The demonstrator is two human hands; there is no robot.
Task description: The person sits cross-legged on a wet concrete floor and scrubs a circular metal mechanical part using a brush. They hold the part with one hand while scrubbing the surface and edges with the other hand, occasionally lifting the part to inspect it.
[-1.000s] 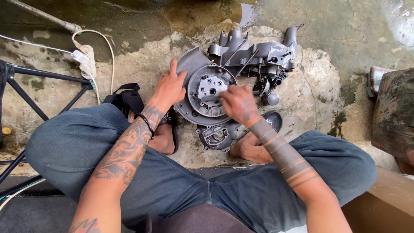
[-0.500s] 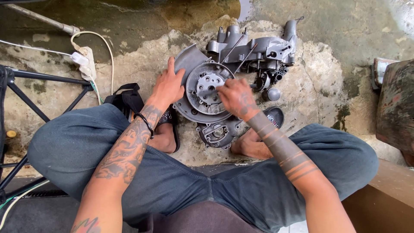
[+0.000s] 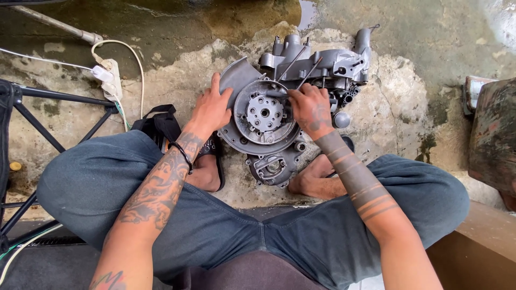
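Observation:
A grey metal engine case (image 3: pixel 322 64) lies on the stained concrete floor between my feet. A round flywheel plate (image 3: pixel 264 115) with a toothed hub sits on its near side. My left hand (image 3: pixel 211 110) rests flat, fingers spread, on the plate's left rim. At the plate's upper right edge, my right hand (image 3: pixel 310 107) has its fingers curled, next to two thin studs (image 3: pixel 301 67) that stick up from the case. Whether the right hand grips a small part or tool I cannot tell. I sit with knees apart, both feet close to the case.
A white power strip with cable (image 3: pixel 110 78) lies at the left. Black metal stand legs (image 3: pixel 54 99) cross the left side. A black strap bag (image 3: pixel 158 126) sits by my left knee. A dark worn object (image 3: pixel 492 134) stands at the right, a wooden ledge (image 3: pixel 478 247) below it.
My right hand has moved up from the plate's right side to its upper right edge near the studs. The left hand stays on the left rim.

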